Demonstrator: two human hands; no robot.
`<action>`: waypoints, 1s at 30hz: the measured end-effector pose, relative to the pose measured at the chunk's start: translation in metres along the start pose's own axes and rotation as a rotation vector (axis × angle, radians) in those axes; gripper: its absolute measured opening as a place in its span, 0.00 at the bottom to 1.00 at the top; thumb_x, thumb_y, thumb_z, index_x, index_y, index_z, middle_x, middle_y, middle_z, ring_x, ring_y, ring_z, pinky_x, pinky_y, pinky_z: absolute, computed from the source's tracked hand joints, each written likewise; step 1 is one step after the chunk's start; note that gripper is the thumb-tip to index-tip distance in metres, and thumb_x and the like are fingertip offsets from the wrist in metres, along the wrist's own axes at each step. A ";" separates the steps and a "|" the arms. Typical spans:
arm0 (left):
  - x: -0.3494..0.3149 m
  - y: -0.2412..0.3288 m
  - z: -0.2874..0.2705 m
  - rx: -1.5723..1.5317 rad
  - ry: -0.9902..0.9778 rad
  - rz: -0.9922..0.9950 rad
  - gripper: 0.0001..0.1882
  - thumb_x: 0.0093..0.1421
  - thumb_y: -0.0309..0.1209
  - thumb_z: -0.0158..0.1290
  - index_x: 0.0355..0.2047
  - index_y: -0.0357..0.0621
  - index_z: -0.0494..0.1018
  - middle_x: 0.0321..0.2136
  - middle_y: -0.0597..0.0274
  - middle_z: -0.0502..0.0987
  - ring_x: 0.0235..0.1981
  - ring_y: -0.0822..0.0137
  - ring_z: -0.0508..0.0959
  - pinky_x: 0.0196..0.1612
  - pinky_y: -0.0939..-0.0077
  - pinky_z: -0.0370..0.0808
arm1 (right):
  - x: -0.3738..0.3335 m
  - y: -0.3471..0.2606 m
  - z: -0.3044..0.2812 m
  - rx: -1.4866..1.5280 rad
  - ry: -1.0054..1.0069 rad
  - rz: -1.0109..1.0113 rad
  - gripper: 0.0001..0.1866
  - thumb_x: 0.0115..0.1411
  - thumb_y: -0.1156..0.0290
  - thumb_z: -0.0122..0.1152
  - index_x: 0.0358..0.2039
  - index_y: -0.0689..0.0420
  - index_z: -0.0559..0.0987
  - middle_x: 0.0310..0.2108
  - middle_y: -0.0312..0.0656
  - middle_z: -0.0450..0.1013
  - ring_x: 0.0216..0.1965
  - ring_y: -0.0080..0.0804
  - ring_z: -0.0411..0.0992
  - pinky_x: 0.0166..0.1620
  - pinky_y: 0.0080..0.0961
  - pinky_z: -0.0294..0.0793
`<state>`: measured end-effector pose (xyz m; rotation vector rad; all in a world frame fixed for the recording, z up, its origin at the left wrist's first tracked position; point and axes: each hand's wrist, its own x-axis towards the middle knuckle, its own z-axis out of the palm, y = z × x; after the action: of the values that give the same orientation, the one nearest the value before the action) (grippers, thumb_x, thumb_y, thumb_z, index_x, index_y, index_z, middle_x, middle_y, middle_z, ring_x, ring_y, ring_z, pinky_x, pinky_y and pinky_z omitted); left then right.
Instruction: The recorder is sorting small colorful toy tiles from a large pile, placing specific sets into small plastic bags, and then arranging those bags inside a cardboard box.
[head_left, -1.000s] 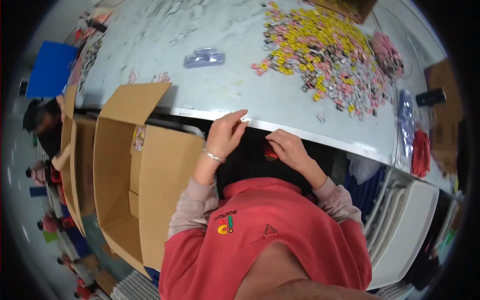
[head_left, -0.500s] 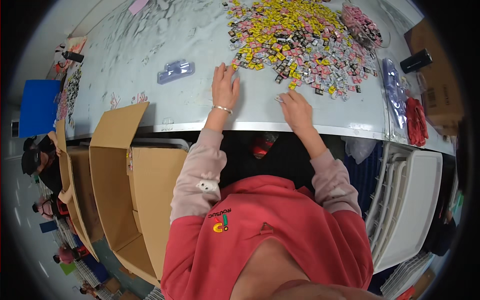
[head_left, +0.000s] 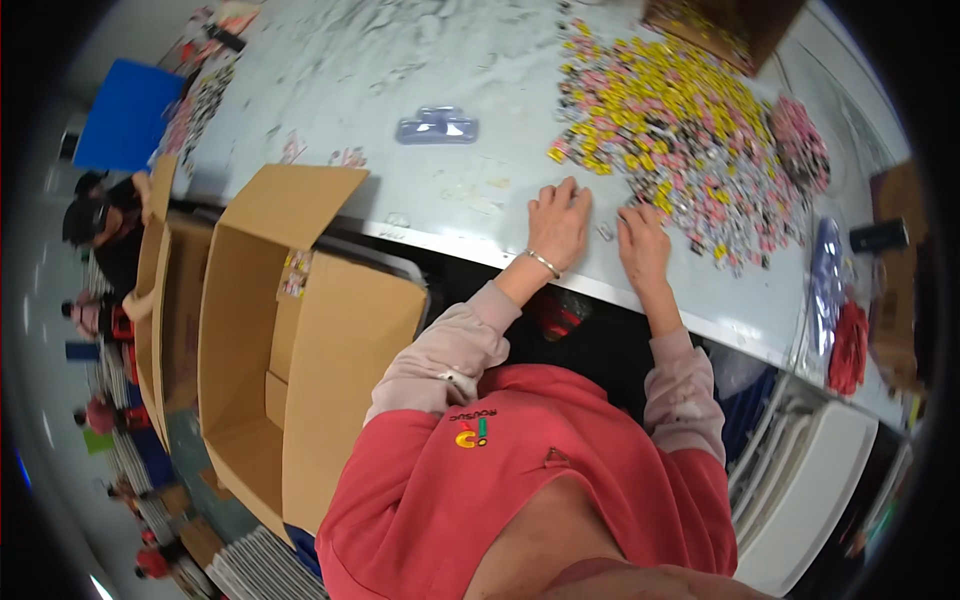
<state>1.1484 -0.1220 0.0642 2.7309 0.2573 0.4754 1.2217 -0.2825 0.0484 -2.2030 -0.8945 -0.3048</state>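
Note:
Close together over the marbled table, my two hands work at the lower left side of a wide heap of small wrapped pieces [head_left: 690, 140] in yellow, pink, black and silver. My left hand [head_left: 558, 222], with a bracelet at the wrist, rests on the table with its fingers somewhat apart and nothing visible in it. Beside it, my right hand [head_left: 643, 240] has bent fingers touching the heap's near edge. A single small silvery piece [head_left: 604, 232] lies between the hands, apart from the right fingertips.
A translucent moulded tray [head_left: 437, 129] lies left of my hands. An open cardboard box [head_left: 240, 350] stands at the table's front edge. On the right are a pink-filled clear bag [head_left: 798, 145], a black cylinder [head_left: 879, 236], a red cloth [head_left: 848, 348] and white stacked trays [head_left: 815, 490].
My view has turned, so the table and heap appear tilted and further right. My hands have come closer together. The small piece at my right fingertips now lies on the table.

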 end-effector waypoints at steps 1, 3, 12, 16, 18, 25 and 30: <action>0.007 -0.015 -0.002 -0.046 0.129 0.002 0.20 0.49 0.26 0.51 0.45 0.46 0.71 0.47 0.55 0.69 0.44 0.51 0.69 0.42 0.55 0.67 | 0.001 -0.002 0.000 -0.011 0.020 0.008 0.09 0.53 0.73 0.59 0.36 0.55 0.78 0.32 0.40 0.71 0.31 0.43 0.73 0.34 0.34 0.73; 0.027 -0.049 -0.020 -0.061 0.311 -0.073 0.18 0.47 0.27 0.55 0.42 0.48 0.74 0.46 0.55 0.70 0.45 0.49 0.68 0.43 0.53 0.67 | -0.001 -0.003 0.000 -0.009 0.030 -0.006 0.08 0.53 0.74 0.59 0.35 0.55 0.79 0.32 0.41 0.71 0.31 0.43 0.73 0.33 0.34 0.73; 0.062 -0.192 -0.038 0.480 0.092 -0.080 0.06 0.50 0.28 0.52 0.24 0.44 0.79 0.29 0.54 0.78 0.36 0.56 0.79 0.38 0.62 0.74 | -0.004 0.001 0.003 -0.049 0.046 -0.123 0.06 0.56 0.77 0.56 0.34 0.59 0.79 0.32 0.44 0.72 0.36 0.44 0.71 0.42 0.32 0.70; 0.073 -0.191 -0.053 0.508 -0.068 0.069 0.05 0.49 0.27 0.53 0.24 0.42 0.79 0.29 0.54 0.78 0.35 0.57 0.79 0.38 0.65 0.77 | -0.005 0.008 0.001 -0.072 0.034 -0.188 0.05 0.56 0.78 0.56 0.34 0.61 0.78 0.32 0.46 0.71 0.36 0.45 0.70 0.40 0.34 0.70; 0.076 -0.190 -0.052 0.472 -0.048 0.116 0.05 0.49 0.27 0.53 0.25 0.43 0.78 0.29 0.55 0.78 0.34 0.57 0.80 0.37 0.66 0.77 | -0.004 0.006 0.002 -0.052 0.007 -0.179 0.06 0.56 0.79 0.56 0.34 0.62 0.78 0.31 0.46 0.71 0.35 0.44 0.70 0.41 0.34 0.70; 0.082 -0.209 -0.044 0.352 0.128 -0.040 0.04 0.49 0.26 0.53 0.26 0.44 0.76 0.28 0.55 0.78 0.34 0.56 0.80 0.36 0.65 0.77 | 0.000 0.001 0.006 -0.036 -0.024 -0.105 0.06 0.56 0.80 0.56 0.35 0.63 0.78 0.29 0.46 0.70 0.33 0.43 0.68 0.40 0.33 0.68; 0.080 -0.200 -0.062 0.149 0.058 -0.107 0.04 0.49 0.26 0.52 0.27 0.48 0.75 0.30 0.58 0.77 0.35 0.55 0.78 0.35 0.64 0.75 | 0.004 0.018 0.004 -0.096 0.031 -0.295 0.06 0.57 0.79 0.55 0.35 0.63 0.77 0.29 0.46 0.70 0.31 0.41 0.69 0.34 0.31 0.70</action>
<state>1.1770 0.1008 0.0675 2.8318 0.4690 0.5255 1.2365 -0.2862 0.0378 -2.1434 -1.2113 -0.5301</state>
